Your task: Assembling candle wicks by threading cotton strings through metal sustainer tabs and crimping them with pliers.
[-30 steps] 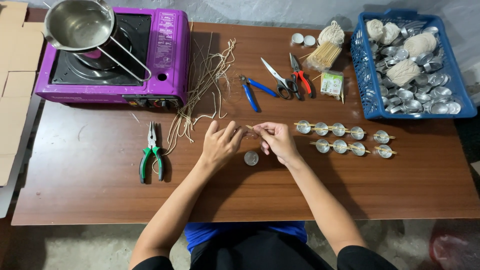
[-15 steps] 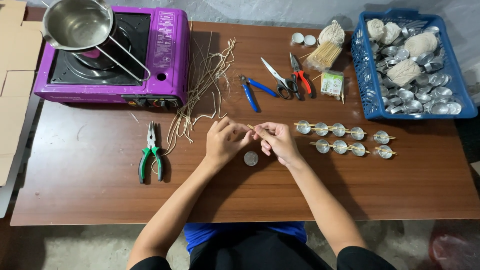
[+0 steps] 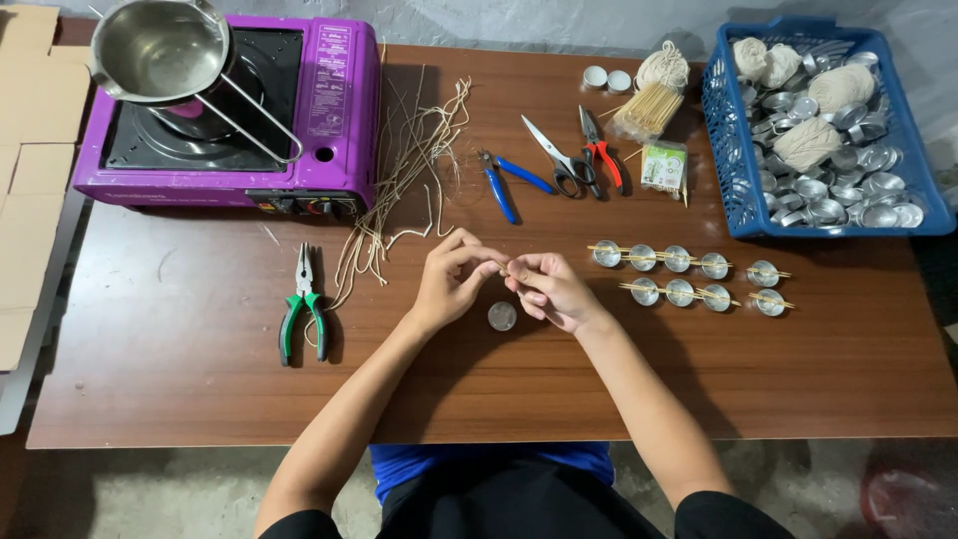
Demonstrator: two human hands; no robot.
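My left hand (image 3: 447,281) and my right hand (image 3: 547,289) meet at the fingertips over the middle of the brown table (image 3: 180,379). Together they pinch a small thin piece, apparently a wick or stick (image 3: 502,268); it is too small to tell which. Just below the fingers, a small round metal cup (image 3: 502,316) lies on the table. To the right stand two rows of metal cups (image 3: 679,274) with thin sticks laid across them. A bundle of pale wick strands (image 3: 404,185) lies to the upper left of my hands.
A purple portable stove (image 3: 235,120) with a metal pot (image 3: 160,50) sits at the back left. Green-handled pliers (image 3: 302,314) lie left. Blue pliers (image 3: 499,185), scissors (image 3: 559,160), red cutters (image 3: 602,155), sticks (image 3: 649,110) and a blue basket (image 3: 728,170) of cups and string balls lie behind.
Both hands stay nearly still over the cup; the fingertips shift slightly while working the small piece between them.
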